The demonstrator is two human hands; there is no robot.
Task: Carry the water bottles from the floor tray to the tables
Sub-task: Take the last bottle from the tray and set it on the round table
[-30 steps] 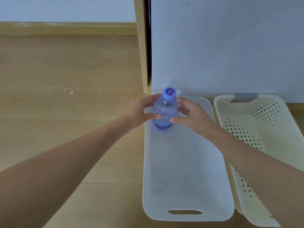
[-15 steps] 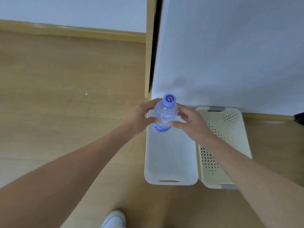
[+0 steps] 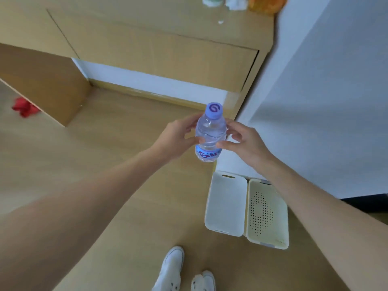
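Observation:
A clear water bottle [image 3: 210, 131] with a purple cap and blue label is held upright in the air between both hands. My left hand [image 3: 177, 137] grips its left side and my right hand [image 3: 243, 141] grips its right side. Far below on the wooden floor lies the white floor tray [image 3: 225, 204], with nothing in it. A wooden desk [image 3: 159, 36] stands ahead, its top reaching the upper edge of the view.
A cream perforated basket [image 3: 266, 215] lies right beside the white tray. A white wall panel [image 3: 325, 101] rises on the right. Several items sit on the desk's far corner [image 3: 266, 3]. A red object [image 3: 24, 109] lies at left. White shoes [image 3: 172, 269] show below.
The view has risen from close over the tray to standing height. The bottle, held in both hands, has come up off the tray; the desk has come into view.

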